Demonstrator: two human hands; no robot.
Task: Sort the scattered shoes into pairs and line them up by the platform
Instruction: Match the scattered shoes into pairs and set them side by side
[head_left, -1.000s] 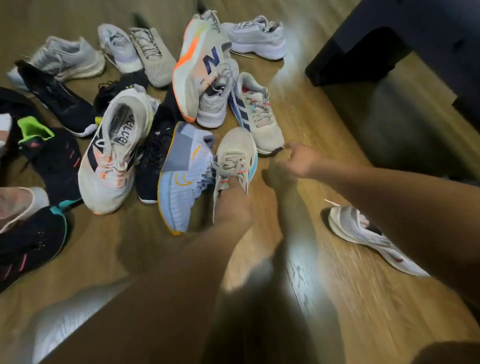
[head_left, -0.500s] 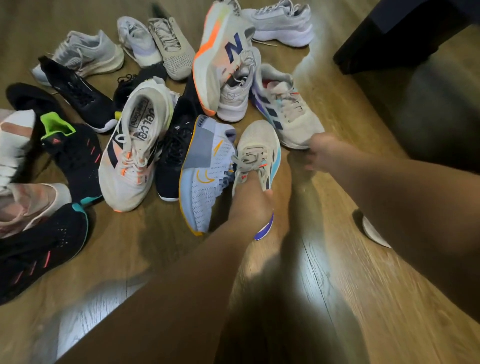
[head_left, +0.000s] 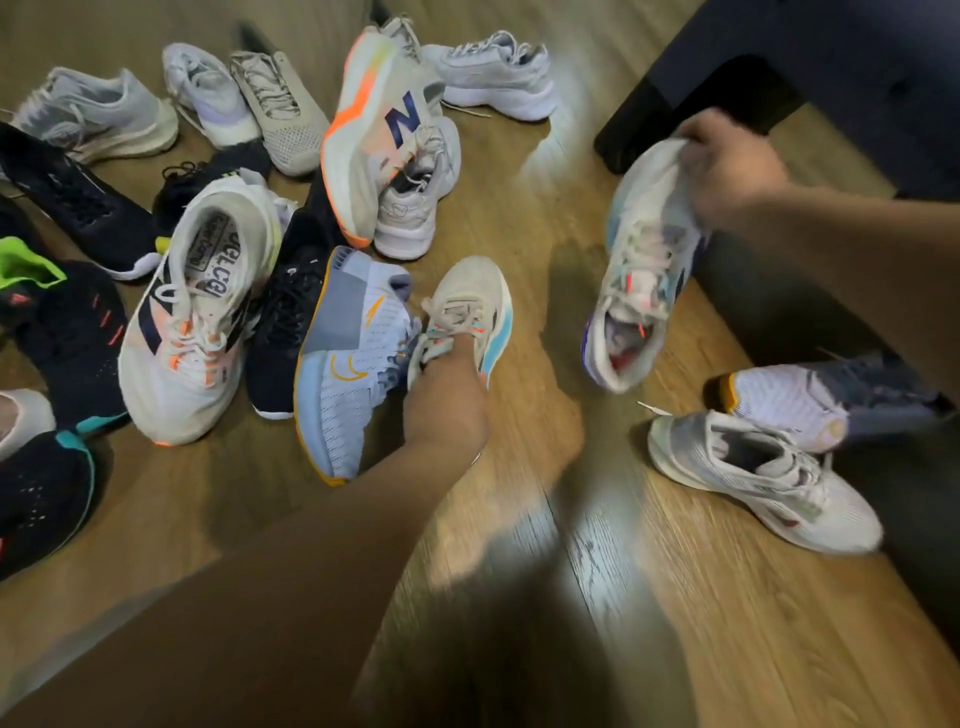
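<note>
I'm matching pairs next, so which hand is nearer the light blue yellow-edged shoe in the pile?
Left. The left hand grips a beige shoe beside the light blue shoe; the right hand holds a second shoe up by the platform.

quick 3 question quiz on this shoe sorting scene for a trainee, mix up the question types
1. True or false: the right hand holds a black shoe.
2. What does the left hand grip? A) the beige shoe with a blue side B) the orange-soled N shoe C) a black shoe
3. Fill in: the lifted pale shoe hangs from the right hand with its ____ end lowest.
Key: 1 false; 2 A; 3 heel.
</note>
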